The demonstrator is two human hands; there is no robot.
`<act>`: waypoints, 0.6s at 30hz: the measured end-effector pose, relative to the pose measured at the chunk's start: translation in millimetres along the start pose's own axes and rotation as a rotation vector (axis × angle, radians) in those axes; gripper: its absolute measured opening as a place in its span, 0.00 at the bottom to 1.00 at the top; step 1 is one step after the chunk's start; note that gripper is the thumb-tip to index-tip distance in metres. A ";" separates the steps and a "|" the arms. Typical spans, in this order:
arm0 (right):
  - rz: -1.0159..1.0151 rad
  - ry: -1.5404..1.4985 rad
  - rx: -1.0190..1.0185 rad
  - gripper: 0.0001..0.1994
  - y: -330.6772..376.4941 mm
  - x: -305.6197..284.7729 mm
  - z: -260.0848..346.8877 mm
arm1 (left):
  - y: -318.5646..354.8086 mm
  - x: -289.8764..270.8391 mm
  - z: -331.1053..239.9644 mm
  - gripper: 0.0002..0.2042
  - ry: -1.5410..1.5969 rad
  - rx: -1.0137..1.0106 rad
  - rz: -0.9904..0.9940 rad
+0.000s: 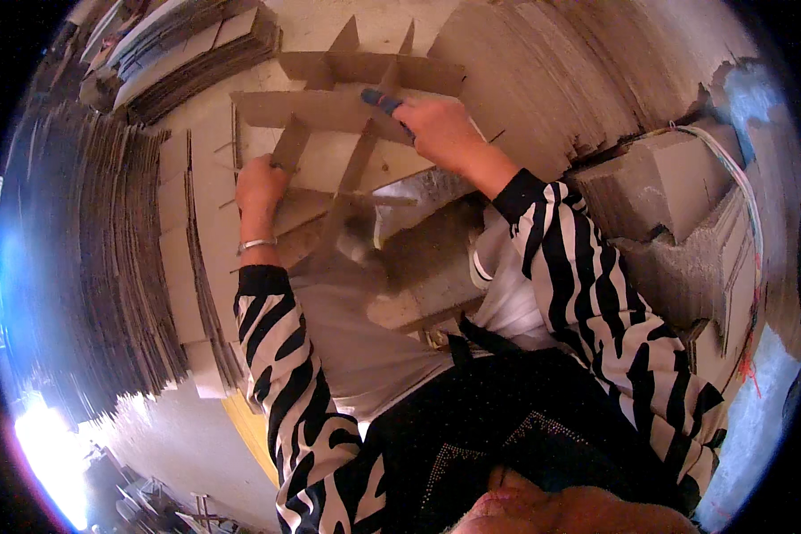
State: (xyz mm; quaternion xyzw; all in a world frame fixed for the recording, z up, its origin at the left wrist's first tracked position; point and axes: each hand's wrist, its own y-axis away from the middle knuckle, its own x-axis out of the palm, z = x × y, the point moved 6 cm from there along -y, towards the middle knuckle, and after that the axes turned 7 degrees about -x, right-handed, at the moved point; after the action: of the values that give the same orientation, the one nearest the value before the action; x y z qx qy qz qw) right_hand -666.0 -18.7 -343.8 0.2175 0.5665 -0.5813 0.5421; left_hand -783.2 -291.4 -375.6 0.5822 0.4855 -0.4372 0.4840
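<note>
Head view, nearest first: two forearms in black-and-white striped sleeves rise from the lower edge, over a dark garment and a white cloth on the lap. Further on, the left hand [260,189], with a metal bracelet [256,243] on its wrist, is closed around the lower end of one slanting cardboard strip [291,145]. The right hand [442,132] is curled shut over the top edge of a crosswise strip, gripping a small blue-tipped tool [380,99] that pokes out from the fist. Both hands hold up a cardboard divider grid [347,111] of interlocked strips, which hangs in front of the person above the lap. Beyond and to both sides stand piles of flat cardboard sheets [107,258], with more stacks [191,53] at the far left and a bundle of coloured wires [739,178] at the right.
</note>
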 end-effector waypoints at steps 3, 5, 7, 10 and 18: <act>0.118 -0.014 -0.003 0.13 -8.2 10.7 6.8 | 2.3 -9.4 10.2 0.13 -0.080 -0.108 -0.010; 0.097 -0.044 -0.015 0.13 -9.3 14.5 6.3 | 16.8 -23.3 0.6 0.13 -0.239 -0.147 -0.187; 0.069 -0.067 -0.043 0.14 -11.4 14.3 5.8 | 39.0 -44.1 -27.1 0.14 -0.329 -0.027 -0.405; 0.028 -0.071 -0.109 0.14 -11.5 14.4 6.0 | 65.4 -40.1 -80.2 0.16 -0.193 0.350 -0.548; -0.054 -0.008 -0.076 0.15 -18.7 8.4 0.8 | 45.9 18.6 -106.0 0.21 0.118 0.335 0.023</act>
State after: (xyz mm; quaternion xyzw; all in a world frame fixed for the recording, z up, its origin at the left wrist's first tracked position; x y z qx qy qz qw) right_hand -684.8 -27.0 -343.0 0.1791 0.5914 -0.5746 0.5366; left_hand -730.9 -186.8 -371.6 0.6849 0.4268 -0.4714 0.3558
